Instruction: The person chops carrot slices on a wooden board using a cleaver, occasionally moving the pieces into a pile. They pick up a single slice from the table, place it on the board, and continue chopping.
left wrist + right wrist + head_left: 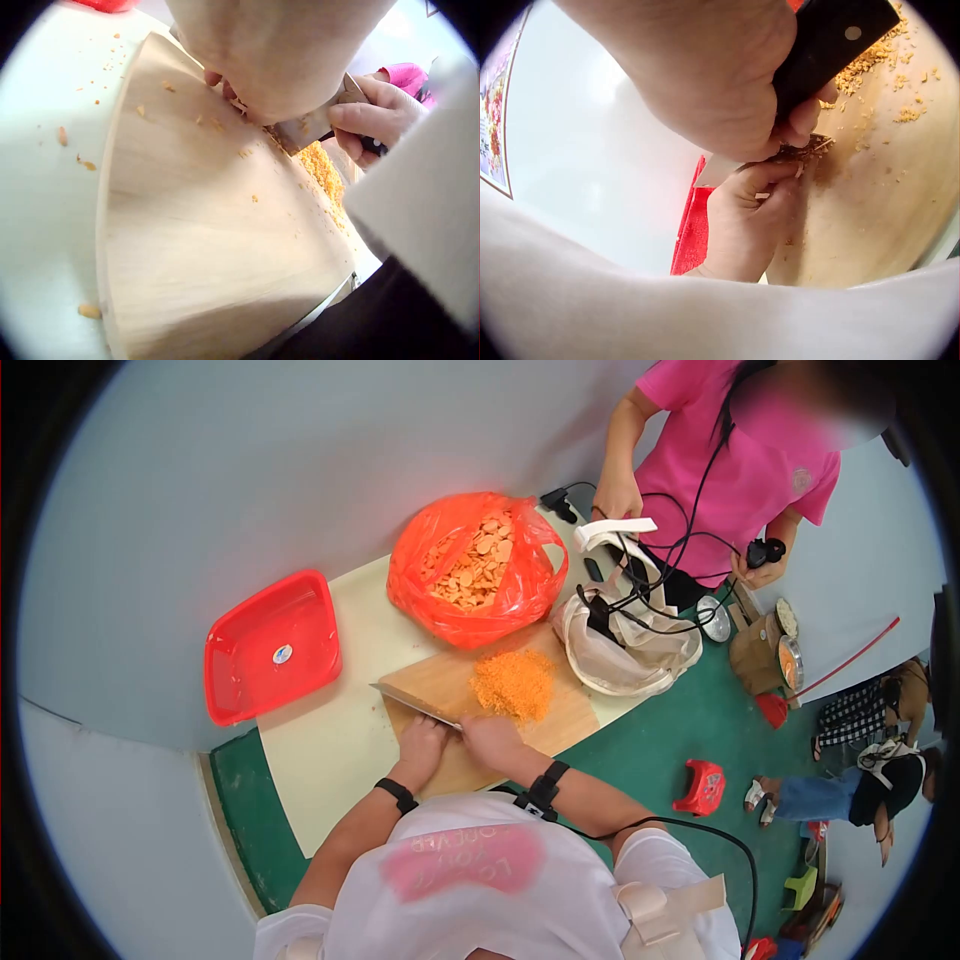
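My right hand (490, 740) grips the black handle (836, 52) of a broad-bladed kitchen knife (415, 703). Its blade lies low over a wooden cutting board (568, 720), tip toward the left. Close beside the blade, my left hand (424, 738) has its fingers bent down at the board, with orange shreds at the fingertips; what lies under them is hidden and I cannot tell whether they hold it. A heap of finely chopped orange bits (515, 685) sits beyond the right hand. Loose crumbs dot the board around the blade in the left wrist view.
Behind the board stands a red plastic bag (415, 575) full of orange round slices (480, 565). A red basin (325, 595) is at the table's left. Right of the board, a pale cloth bag (625, 670) holds cables. A person in pink (690, 450) stands there. A red stool (705, 788) is on the floor.
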Demonstrator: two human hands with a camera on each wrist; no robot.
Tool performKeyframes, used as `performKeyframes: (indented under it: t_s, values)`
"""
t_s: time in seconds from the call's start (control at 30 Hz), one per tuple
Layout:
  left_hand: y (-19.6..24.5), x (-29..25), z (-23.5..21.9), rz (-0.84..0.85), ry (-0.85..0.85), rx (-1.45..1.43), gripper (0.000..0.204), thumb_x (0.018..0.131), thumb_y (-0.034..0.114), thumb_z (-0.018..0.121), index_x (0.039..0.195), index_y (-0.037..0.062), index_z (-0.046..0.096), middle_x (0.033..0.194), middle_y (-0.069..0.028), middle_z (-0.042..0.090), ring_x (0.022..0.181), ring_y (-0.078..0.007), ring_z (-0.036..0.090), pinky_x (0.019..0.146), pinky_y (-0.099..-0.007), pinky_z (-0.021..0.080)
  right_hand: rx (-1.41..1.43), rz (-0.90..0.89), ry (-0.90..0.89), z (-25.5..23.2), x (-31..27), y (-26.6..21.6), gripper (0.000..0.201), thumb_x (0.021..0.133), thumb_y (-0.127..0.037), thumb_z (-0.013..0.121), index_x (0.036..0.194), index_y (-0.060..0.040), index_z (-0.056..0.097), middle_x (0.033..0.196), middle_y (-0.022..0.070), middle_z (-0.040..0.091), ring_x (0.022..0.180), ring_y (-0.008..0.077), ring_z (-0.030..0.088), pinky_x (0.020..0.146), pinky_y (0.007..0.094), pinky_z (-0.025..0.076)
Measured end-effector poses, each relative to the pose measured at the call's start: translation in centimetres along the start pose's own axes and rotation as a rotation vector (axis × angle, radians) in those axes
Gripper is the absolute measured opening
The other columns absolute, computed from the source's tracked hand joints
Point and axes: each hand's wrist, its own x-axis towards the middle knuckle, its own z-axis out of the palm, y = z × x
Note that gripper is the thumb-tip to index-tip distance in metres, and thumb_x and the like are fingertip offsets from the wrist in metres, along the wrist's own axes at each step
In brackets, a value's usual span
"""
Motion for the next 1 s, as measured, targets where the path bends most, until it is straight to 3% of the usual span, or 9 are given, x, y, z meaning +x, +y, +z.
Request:
performKeyframes:
  t_s: [1.0]
  values:
    - [-0.3,-0.7,0.8,0.015,0.049,0.045,0.015,0.072,0.013,0.067,0.085,0.0057,0.068,0.086,-0.0095,0.065,0.083,-0.0278,0.060,0.071,-0.0375,0.050,-0.009,0.021,-0.033,0.3,0.2,-1.4,0.012,0.085,-0.012,0.048,0.088,-0.0038,0.057,0.077,0.0193,0.066,0.072,0.0348,0.066,0.060,0.0465,0.051]
